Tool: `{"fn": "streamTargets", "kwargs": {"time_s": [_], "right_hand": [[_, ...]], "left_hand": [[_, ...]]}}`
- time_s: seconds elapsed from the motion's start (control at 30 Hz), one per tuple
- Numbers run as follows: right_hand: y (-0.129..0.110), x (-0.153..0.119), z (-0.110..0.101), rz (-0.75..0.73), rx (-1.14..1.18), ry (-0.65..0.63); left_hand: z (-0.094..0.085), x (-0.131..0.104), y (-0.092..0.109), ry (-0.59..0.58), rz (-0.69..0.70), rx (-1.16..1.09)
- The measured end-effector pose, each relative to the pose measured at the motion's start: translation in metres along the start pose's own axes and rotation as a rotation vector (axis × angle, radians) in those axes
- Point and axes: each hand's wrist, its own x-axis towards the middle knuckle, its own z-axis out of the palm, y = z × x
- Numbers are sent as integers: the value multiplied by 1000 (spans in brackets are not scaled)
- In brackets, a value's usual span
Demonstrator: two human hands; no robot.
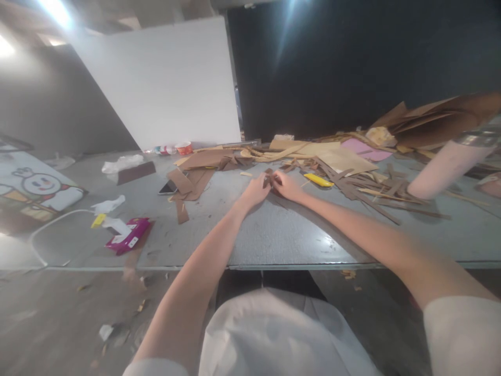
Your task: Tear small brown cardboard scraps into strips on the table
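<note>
My left hand (256,190) and my right hand (287,186) meet over the middle of the grey table (270,240). Their fingers are closed together on a small brown strip (269,172), which is mostly hidden by them; its material is too blurred to tell. Just right of my right hand lies a yellow cutter (319,180). Many loose brown strips (352,190) spread out to the right of it. Behind my hands are larger brown sheets (207,158) and a pale yellow sheet (340,156).
A pink bottle (450,169) stands tilted in view at the right. To the left are a phone (167,188), a purple tissue pack (129,236), a white cable (33,240) and a printed bag (39,183). White and black panels (164,83) rise behind the table.
</note>
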Motion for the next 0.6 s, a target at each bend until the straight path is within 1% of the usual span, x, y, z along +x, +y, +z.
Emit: {"fn": "streamTargets", "kwargs": {"time_s": [0.37, 0.6], "right_hand": [[1, 0, 0, -3, -11, -3], [-2, -1, -2, -6, -34, 1]], "left_hand": [[-3, -3, 5, -15, -9, 6], [-1, 0, 2, -10, -7, 26]]}}
